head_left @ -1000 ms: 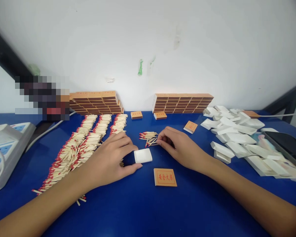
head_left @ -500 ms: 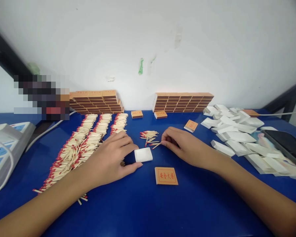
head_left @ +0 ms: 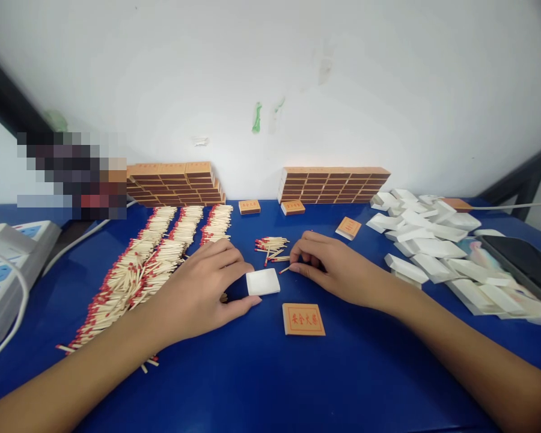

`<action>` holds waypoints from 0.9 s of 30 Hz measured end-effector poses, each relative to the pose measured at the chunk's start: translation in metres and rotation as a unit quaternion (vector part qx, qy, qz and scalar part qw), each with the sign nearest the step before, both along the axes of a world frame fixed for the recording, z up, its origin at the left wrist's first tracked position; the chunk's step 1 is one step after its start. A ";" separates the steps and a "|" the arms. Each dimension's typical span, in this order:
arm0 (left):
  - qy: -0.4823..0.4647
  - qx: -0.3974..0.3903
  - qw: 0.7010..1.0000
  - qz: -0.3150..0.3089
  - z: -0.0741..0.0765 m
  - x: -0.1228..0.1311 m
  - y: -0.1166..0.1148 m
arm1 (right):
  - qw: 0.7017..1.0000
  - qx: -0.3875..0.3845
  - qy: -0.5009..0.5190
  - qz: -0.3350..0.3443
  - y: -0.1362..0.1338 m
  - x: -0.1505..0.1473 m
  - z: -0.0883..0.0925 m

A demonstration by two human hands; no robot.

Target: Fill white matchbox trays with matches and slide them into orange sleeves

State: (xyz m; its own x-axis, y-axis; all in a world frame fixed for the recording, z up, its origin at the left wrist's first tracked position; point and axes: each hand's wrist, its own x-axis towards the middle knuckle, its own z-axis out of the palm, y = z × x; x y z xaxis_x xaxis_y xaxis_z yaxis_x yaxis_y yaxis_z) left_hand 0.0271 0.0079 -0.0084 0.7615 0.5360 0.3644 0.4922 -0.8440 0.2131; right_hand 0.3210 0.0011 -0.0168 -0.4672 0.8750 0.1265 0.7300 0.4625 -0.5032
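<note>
My left hand (head_left: 211, 273) steadies a small white matchbox tray (head_left: 263, 282) on the blue table, index finger at its far left corner and thumb at the near left one. Whether the tray holds anything is hard to make out. Between thumb and fingertips of my right hand (head_left: 318, 258) is one match (head_left: 285, 270), its red head pointing left, just beyond the tray's right end. A small pile of loose matches (head_left: 270, 245) lies behind the tray. In front of it lies an orange matchbox sleeve (head_left: 303, 319) with red characters.
Long rows of matches (head_left: 130, 270) spread on the left. Matchboxes are stacked against the wall in a left stack (head_left: 175, 183) and a right stack (head_left: 336, 185). White trays (head_left: 437, 246) heap at the right, beside a dark phone (head_left: 523, 264). A power strip (head_left: 13, 264) sits far left.
My right hand has drawn the match slightly left and toward me, apart from the small pile. My left hand stays at the tray. The whole view has shifted slightly.
</note>
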 end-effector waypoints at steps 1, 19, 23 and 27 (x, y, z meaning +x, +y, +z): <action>0.000 0.001 1.000 -0.001 0.000 0.000 0.000 | 1.000 -0.001 0.001 0.000 0.000 0.000 -0.001; 0.007 -0.017 1.000 0.002 0.000 -0.001 -0.002 | 0.999 0.027 0.028 -0.013 0.005 -0.006 -0.013; 0.001 -0.014 1.000 0.010 0.000 -0.001 -0.002 | 1.000 0.023 0.017 -0.010 0.004 -0.006 -0.012; 0.007 0.001 1.000 0.022 -0.001 0.002 -0.002 | 0.999 0.038 0.034 -0.008 -0.004 -0.016 -0.006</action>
